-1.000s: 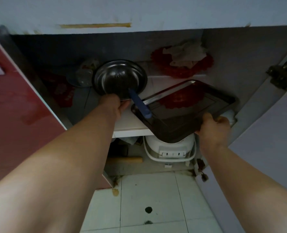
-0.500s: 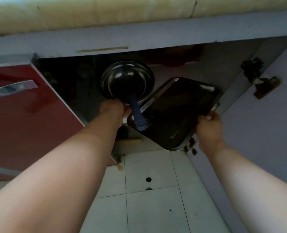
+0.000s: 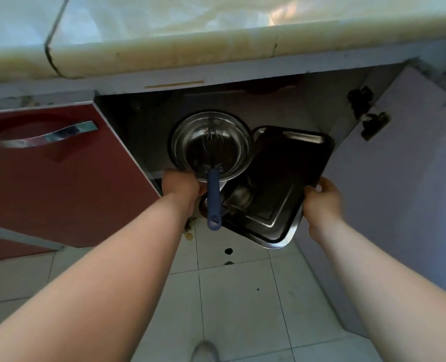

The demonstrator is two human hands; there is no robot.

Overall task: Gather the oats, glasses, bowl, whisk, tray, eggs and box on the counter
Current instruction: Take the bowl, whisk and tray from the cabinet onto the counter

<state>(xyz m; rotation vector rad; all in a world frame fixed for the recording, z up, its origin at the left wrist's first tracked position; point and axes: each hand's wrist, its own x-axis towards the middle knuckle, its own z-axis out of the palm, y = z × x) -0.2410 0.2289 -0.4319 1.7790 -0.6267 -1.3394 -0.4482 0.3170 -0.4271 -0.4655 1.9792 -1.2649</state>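
From the head view, you have drawn both loads out of the open cabinet and risen, so the pale stone bench edge now shows above. Your left hand grips the round steel bowl holding the blue-handled whisk; your right hand clamps the dark rectangular metal tray. Lifting them onto the bench looks next.

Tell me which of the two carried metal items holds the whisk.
The round bowl in the left hand; the flat tray in the right hand doesn't.
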